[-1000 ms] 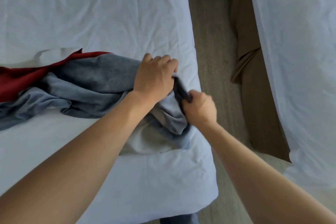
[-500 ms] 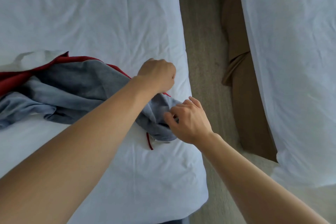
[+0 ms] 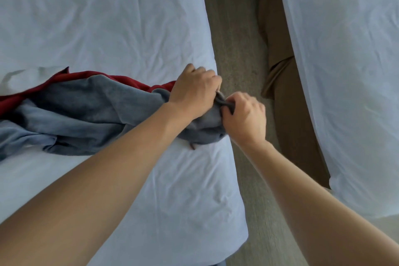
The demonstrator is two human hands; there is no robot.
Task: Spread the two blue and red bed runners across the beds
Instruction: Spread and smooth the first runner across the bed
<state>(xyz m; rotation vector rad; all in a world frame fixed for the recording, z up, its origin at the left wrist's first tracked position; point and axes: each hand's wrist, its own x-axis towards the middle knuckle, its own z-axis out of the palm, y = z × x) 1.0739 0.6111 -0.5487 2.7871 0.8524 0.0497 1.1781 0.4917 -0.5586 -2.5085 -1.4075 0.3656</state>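
You have the bed runner (image 3: 86, 110) bunched across the near bed (image 3: 129, 28), blue side up with the red face showing along its far edge, and its end gathered at the bed's right side. Your left hand (image 3: 194, 90) is curled round the fabric at that edge, and your right hand (image 3: 245, 114) pinches a dark fold of the same end just beside it, over the gap above the carpet (image 3: 233, 49). Only this one runner is in view, and the second bed (image 3: 345, 71) on the right carries no runner yet.

To do this step well, find the true corners of the end before you pull. Move your hands apart along the hem until it runs straight, then draw it evenly over the bed's side so the cloth behind unrolls flat, not twisted. Keep the blue face up and watch the crumpled heap on the left, which will likely need a shake to release.

Half a second ago your right hand was loose and only reaching toward the cloth; now it has closed on the fold, and your left hand has shifted closer to the bed's edge.
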